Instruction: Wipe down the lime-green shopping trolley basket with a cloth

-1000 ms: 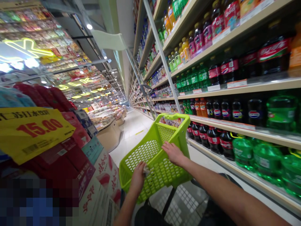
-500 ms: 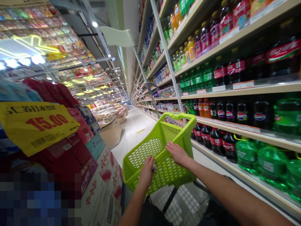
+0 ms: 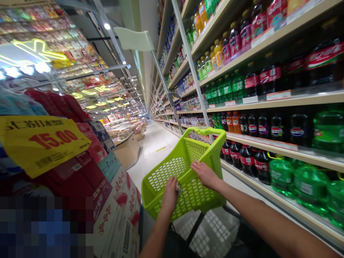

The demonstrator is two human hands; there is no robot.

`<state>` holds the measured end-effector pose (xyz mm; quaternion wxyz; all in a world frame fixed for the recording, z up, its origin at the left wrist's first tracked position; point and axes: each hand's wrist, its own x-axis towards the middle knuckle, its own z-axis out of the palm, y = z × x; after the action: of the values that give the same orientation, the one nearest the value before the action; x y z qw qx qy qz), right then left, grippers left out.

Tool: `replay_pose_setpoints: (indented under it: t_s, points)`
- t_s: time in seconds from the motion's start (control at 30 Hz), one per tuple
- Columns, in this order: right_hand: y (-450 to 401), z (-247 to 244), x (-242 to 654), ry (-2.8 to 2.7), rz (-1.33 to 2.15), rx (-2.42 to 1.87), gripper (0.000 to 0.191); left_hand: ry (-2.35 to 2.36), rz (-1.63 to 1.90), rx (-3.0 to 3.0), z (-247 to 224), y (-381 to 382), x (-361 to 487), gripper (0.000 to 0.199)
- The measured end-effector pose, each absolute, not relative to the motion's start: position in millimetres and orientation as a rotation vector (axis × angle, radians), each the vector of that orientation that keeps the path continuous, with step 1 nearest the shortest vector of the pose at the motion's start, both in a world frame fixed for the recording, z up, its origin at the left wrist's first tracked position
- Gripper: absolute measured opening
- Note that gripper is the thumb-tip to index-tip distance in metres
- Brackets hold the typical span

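A lime-green perforated plastic basket cart (image 3: 188, 182) stands tilted in view at the middle, its inside bare where it shows. My left hand (image 3: 170, 190) is closed at the basket's near rim, with a small pale thing, too small to name, by its fingers. Further right, my right hand (image 3: 205, 173) rests on the same rim, fingers pressed together over the edge. Beneath the basket a dark leg of the cart (image 3: 195, 227) reaches the floor.
Shelves (image 3: 271, 143) of bottled drinks line the right side. At the left are stacked cartons (image 3: 118, 215) and a yellow price sign (image 3: 45, 139) reading 15.00. A pale tiled aisle (image 3: 158, 136) runs ahead past a round-ended display stand (image 3: 126, 150).
The basket and both my hands have shifted very slightly to the right in view. My hands keep the same places on the rim.
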<state>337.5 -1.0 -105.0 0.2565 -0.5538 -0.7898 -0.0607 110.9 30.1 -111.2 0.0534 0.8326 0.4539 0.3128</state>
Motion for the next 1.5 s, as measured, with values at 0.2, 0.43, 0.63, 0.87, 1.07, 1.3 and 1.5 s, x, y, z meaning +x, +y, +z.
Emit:
replay_pose_setpoints:
  t_s: [0.2,0.43,0.63,0.87,1.07,1.3,1.5]
  points:
    - [0.2,-102.9,343.8,-2.154,-0.161,-1.476,0.066,1.535,0.897,2.501,-126.4,19.6,7.8,0.06]
    - [-0.9,-105.4,328.8,-2.076,-0.164,-1.538,0.064,1.404,0.971,2.515,-121.4,24.9,84.5,0.06]
    - [2.1,-106.0,348.0,-2.172,-0.211,-1.478,0.067,1.372,0.927,2.572,-121.2,22.3,87.8,0.058]
    - [0.7,-108.1,339.1,-2.048,-0.164,-1.523,0.064,1.703,0.879,2.533,-141.0,7.5,-15.6,0.064]
    - [-0.1,-105.4,338.2,-2.092,-0.187,-1.586,0.064,1.52,0.828,2.609,-118.5,18.8,65.7,0.064]
    - [15.0,-95.9,349.4,-2.178,-0.257,-1.612,0.067,1.669,0.78,2.458,-110.7,9.4,35.2,0.053]
    - [26.8,-88.5,336.3,-2.018,-0.211,-1.835,0.072,1.695,0.845,2.376,-116.3,-4.8,75.7,0.051]
